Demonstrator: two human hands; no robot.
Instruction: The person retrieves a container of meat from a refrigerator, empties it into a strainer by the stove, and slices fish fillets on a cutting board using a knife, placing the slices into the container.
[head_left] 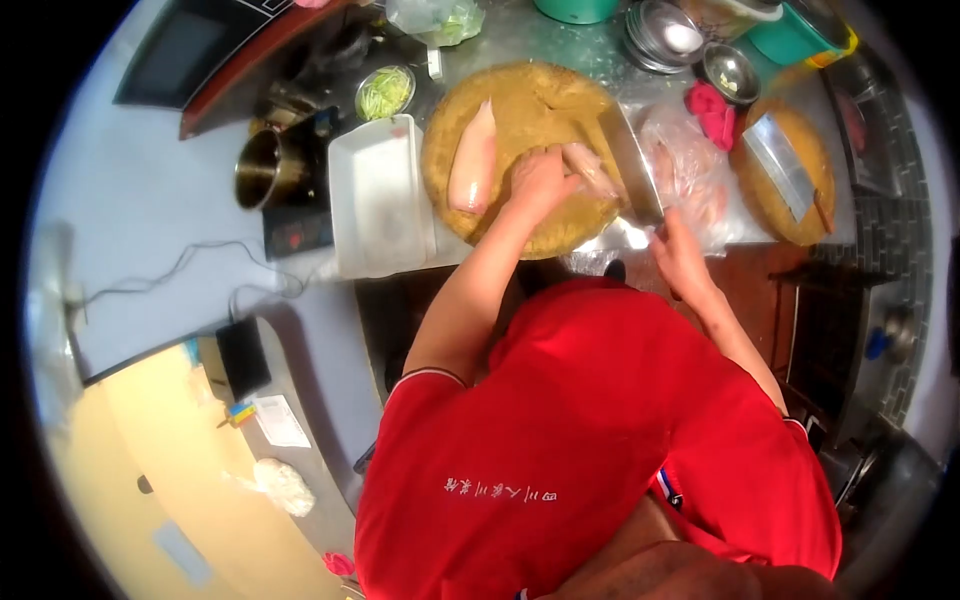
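On the round wooden chopping board [545, 95], my left hand [540, 183] bends its fingers over the near end of a pale pink piece of raw meat [592, 170]. My right hand [681, 252] grips the handle of a cleaver [632, 160], its wide blade upright along the board's right edge, beside the meat. Whether the blade touches the meat I cannot tell. A longer, tapered piece of pale raw meat [473, 160] lies on the left part of the board. To the right of the blade sits a clear plastic bag [685, 165] with pinkish contents.
A white plastic tub [345, 205] stands left of the board, near a bowl of shredded green vegetable [385, 93]. Stacked metal bowls [650, 55] are at the back. On the right, a second cleaver [780, 165] rests on a smaller round board [815, 150], near a pink cloth [710, 115].
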